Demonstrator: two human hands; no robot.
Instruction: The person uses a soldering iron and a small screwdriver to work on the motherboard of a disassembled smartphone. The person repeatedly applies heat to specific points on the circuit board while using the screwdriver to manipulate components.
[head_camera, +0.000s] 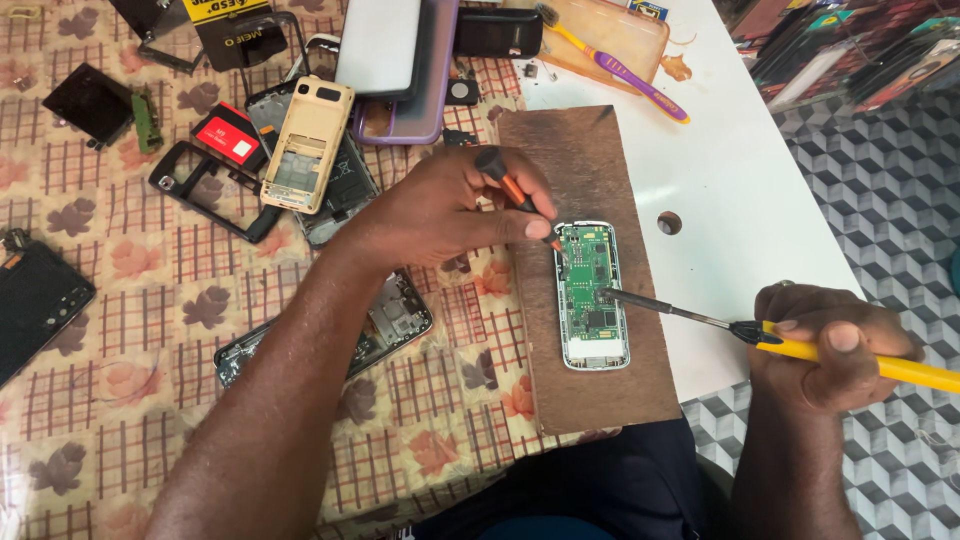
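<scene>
Two hands: both work over one opened phone.
Right hand: fingers curled tight around the yellow-handled soldering iron; its dark metal shaft runs leftward, tip on the board.
Phone: white-rimmed, rounded oblong, green circuit board bared; lies flat on the wooden board, long axis running away from the person.
Left hand: thumb and fingers pinch a small dark screwdriver with an orange shank, tip down at the phone's upper left corner.
Tablecloth: glossy, checked, leaf-printed.
Farther: beige phone shell, purple toothbrush.
</scene>
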